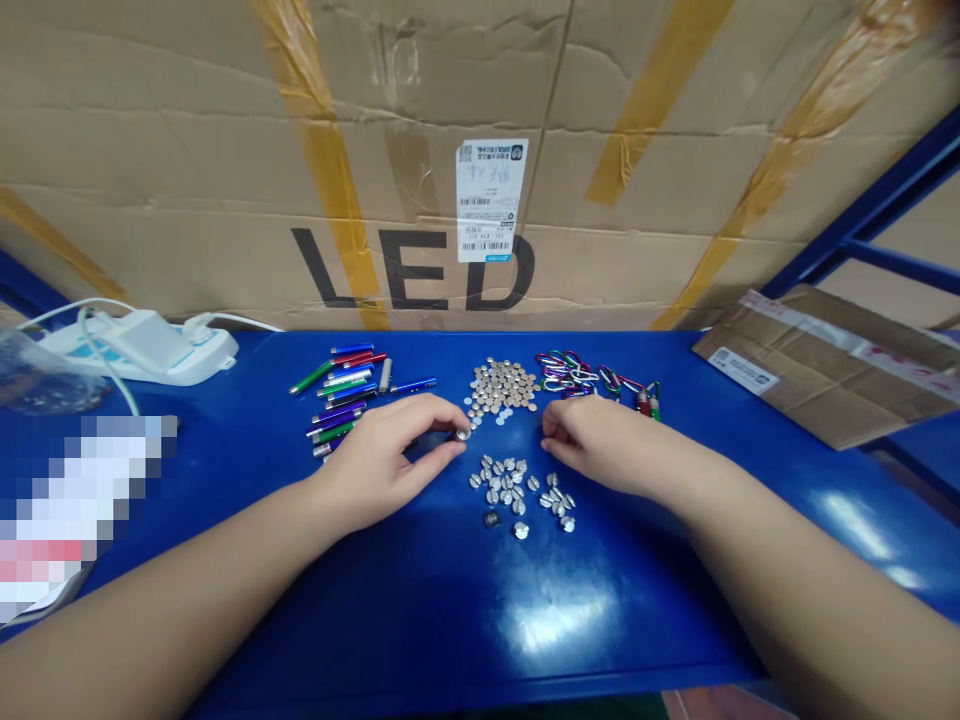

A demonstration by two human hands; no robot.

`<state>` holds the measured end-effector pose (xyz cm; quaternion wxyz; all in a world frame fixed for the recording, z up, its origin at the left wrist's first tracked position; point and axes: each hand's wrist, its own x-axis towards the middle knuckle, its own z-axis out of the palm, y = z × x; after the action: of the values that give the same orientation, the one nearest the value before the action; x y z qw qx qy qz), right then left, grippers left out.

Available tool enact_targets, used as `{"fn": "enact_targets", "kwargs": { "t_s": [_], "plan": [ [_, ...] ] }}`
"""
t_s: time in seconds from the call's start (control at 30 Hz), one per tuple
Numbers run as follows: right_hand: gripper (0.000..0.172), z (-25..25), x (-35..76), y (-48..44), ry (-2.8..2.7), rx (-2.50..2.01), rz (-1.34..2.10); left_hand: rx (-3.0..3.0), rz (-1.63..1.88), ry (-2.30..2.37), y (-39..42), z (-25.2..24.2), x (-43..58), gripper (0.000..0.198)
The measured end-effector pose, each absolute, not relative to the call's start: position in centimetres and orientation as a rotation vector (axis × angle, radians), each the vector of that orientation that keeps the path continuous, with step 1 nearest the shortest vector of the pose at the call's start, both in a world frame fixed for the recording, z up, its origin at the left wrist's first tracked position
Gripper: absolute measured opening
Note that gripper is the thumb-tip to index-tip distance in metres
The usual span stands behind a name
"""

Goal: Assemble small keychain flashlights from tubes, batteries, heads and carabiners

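Note:
Between thumb and index finger, my left hand (401,445) pinches a small round silver piece (463,434); I cannot tell if it is a button cell or a cap. My right hand (592,435) hovers over the table with its fingers curled together, and whatever is in them is hidden. A pile of button cells (502,386) lies beyond and between the hands. Nearer to me are several silver slotted screw caps (508,482), loosely scattered. Coloured metal tubes (349,380) lie beyond my left hand. Past my right hand is a heap of coloured carabiners (566,372).
A large cardboard box (420,120) marked LED stands along the back of the blue table (420,620). At the left are a white power strip (161,350) with cables and a blurred-out sheet (60,520). A smaller carton (832,370) sits at the right by a blue frame (900,270).

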<state>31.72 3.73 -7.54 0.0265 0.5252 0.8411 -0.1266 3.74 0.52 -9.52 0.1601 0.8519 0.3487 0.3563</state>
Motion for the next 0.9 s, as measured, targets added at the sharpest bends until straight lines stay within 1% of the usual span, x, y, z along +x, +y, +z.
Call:
{"fn": "enact_targets", "kwargs": {
  "t_s": [0.13,0.27,0.33,0.4,0.47,0.53,0.6,0.7,0.77,0.87,0.9],
  "plan": [
    [0.015,-7.6,31.9,3.6,2.667,1.545,-0.388,2.449,1.004,0.989,0.5,-9.4,3.9,0.011],
    [0.006,-7.7,31.9,3.7,2.651,1.631,-0.434,2.460,1.008,0.979,0.5,-9.3,3.9,0.010],
    [0.016,-7.8,31.8,3.8,2.667,1.669,-0.490,2.460,1.009,0.976,0.5,-9.3,3.9,0.009],
    [0.016,-7.7,31.8,3.9,2.689,1.669,-0.516,2.458,1.011,0.976,0.6,-9.3,3.8,0.009],
    [0.012,-7.7,31.8,3.8,2.699,1.656,-0.451,2.456,1.008,0.983,0.6,-9.3,3.8,0.010],
    [0.014,-7.7,31.8,3.8,2.688,1.653,-0.359,2.458,1.003,0.985,0.6,-9.3,3.8,0.010],
    [0.013,-7.6,31.9,3.9,2.687,1.647,-0.349,2.456,0.990,0.988,0.6,-9.3,3.8,0.010],
    [0.015,-7.7,32.0,4.2,2.747,1.627,-0.523,2.441,0.979,0.998,0.6,-9.5,3.9,0.010],
    [0.014,-7.8,31.7,4.2,2.847,1.625,-0.735,2.425,0.979,1.002,0.5,-9.6,4.0,0.011],
    [0.005,-8.0,30.6,3.6,3.104,1.514,-1.138,2.403,0.998,0.994,0.5,-9.7,4.2,0.012],
    [0.003,-8.1,30.1,3.3,3.209,1.446,-1.217,2.399,1.006,0.985,0.5,-9.8,4.3,0.012]
  ]
}}
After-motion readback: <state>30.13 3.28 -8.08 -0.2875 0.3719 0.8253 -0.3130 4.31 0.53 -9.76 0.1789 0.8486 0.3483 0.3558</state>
